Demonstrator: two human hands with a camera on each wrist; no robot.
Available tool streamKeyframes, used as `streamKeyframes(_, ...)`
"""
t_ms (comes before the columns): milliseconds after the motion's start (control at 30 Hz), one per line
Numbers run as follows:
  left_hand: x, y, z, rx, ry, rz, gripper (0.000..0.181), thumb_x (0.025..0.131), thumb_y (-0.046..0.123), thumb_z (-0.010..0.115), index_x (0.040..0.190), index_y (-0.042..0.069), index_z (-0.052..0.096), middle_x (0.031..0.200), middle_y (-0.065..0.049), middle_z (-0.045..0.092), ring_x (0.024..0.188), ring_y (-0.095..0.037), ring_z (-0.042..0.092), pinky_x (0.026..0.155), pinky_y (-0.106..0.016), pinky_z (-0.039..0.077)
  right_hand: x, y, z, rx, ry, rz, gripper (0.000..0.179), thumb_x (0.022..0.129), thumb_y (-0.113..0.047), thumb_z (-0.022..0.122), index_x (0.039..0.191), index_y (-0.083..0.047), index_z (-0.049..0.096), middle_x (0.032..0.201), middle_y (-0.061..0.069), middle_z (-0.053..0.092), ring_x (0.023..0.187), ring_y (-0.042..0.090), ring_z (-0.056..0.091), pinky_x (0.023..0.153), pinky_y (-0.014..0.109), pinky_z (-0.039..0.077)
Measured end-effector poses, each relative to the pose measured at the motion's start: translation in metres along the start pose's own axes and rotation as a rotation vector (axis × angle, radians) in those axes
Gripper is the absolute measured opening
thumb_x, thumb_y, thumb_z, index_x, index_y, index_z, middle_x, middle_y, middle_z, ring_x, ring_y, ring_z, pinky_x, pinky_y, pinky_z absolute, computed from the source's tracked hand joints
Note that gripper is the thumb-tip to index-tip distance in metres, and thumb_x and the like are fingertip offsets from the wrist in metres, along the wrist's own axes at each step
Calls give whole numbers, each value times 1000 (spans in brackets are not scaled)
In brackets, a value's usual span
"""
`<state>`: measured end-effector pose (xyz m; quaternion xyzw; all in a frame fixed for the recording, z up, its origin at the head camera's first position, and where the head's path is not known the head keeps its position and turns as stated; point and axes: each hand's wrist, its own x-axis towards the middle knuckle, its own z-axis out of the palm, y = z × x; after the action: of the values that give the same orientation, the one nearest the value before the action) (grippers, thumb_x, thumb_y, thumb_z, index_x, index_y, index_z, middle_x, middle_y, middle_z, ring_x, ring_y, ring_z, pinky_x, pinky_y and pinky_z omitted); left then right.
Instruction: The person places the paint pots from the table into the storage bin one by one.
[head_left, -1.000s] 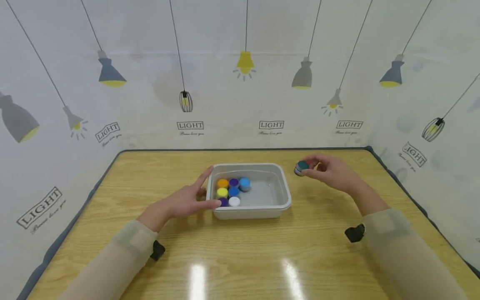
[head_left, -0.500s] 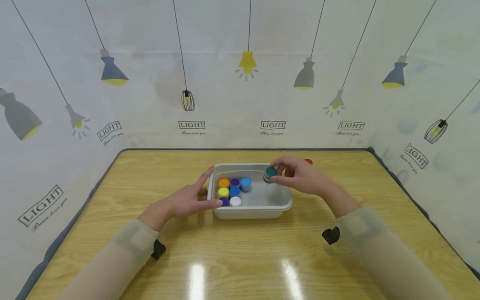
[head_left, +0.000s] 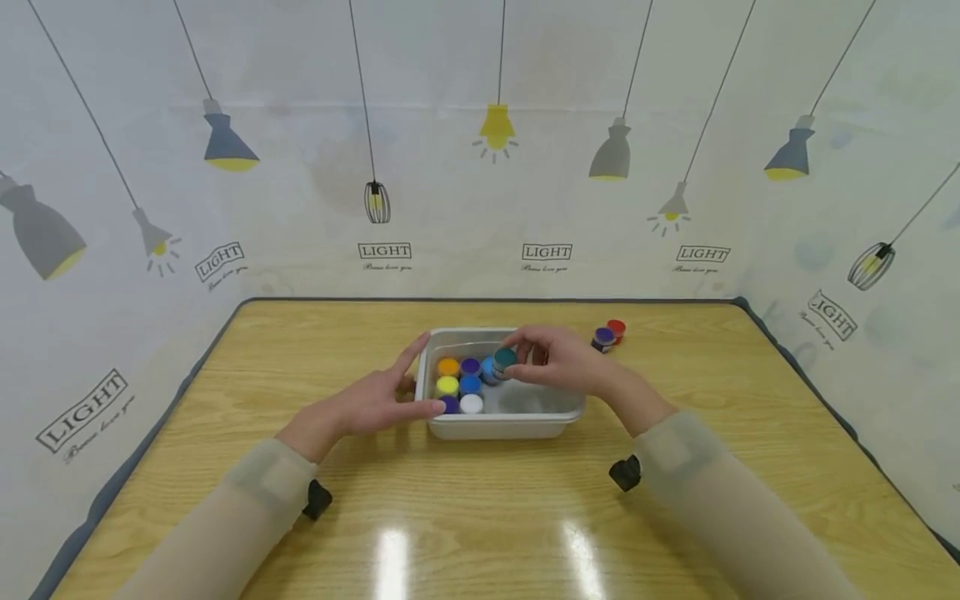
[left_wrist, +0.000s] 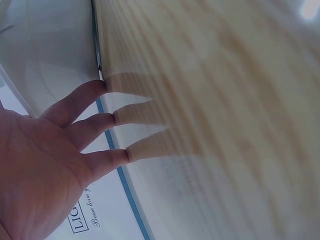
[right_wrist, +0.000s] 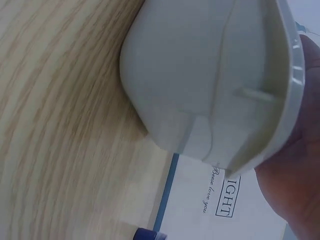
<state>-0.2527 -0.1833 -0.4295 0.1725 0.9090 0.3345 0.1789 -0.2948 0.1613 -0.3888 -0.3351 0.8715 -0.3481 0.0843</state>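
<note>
In the head view a pale grey plastic tub stands on the wooden table. My left hand spans its left end, thumb along the front rim and index finger at the back-left corner. In the left wrist view that hand's other fingers are straight, tips down at the table. My right hand reaches over the tub and pinches a paint pot with a teal lid. This pot overlaps a light-blue-lidded pot from above. Orange, yellow, white, blue and purple-lidded pots fill the tub's left part.
A purple-lidded pot and a red-lidded pot stand together on the table, right of the tub. A white wall cloth printed with lamps encloses the table's back and sides.
My right hand has carried the teal-lidded pot leftward from the table to inside the tub, beside the light-blue one. The purple and red pots at right are now uncovered. My left hand stays put.
</note>
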Motion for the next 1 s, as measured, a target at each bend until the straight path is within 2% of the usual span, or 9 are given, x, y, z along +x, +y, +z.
streamKeyframes(300,0,1,1,-8,-4,4,114,93,82,66,171,56,-13,170,-18,49,155,-49,48,127,-74,32,9,2,12,-31,5,48,33,101,-30,82,131,-21,74,103,-1,71,87,18,61,77,29,54)
streamKeyframes(467,0,0,0,-7,1,8,114,93,82,66,171,55,-13,170,-19,49,155,-50,48,127,-74,33,13,2,18,-28,-3,41,32,100,-30,83,129,-19,75,101,-1,71,87,20,62,78,30,54)
streamKeyframes(733,1,1,1,-5,5,8,114,94,82,65,172,53,-12,170,-19,49,155,-51,48,127,-75,32,11,1,22,-159,-51,92,34,101,-40,81,130,-24,74,98,-9,71,86,14,64,80,33,56)
streamKeyframes(1000,1,2,1,-11,2,0,114,93,82,66,172,54,-13,171,-19,48,156,-52,46,127,-75,32,12,0,23,-243,-120,149,35,103,-41,78,136,-32,72,103,-12,74,89,11,67,83,34,58)
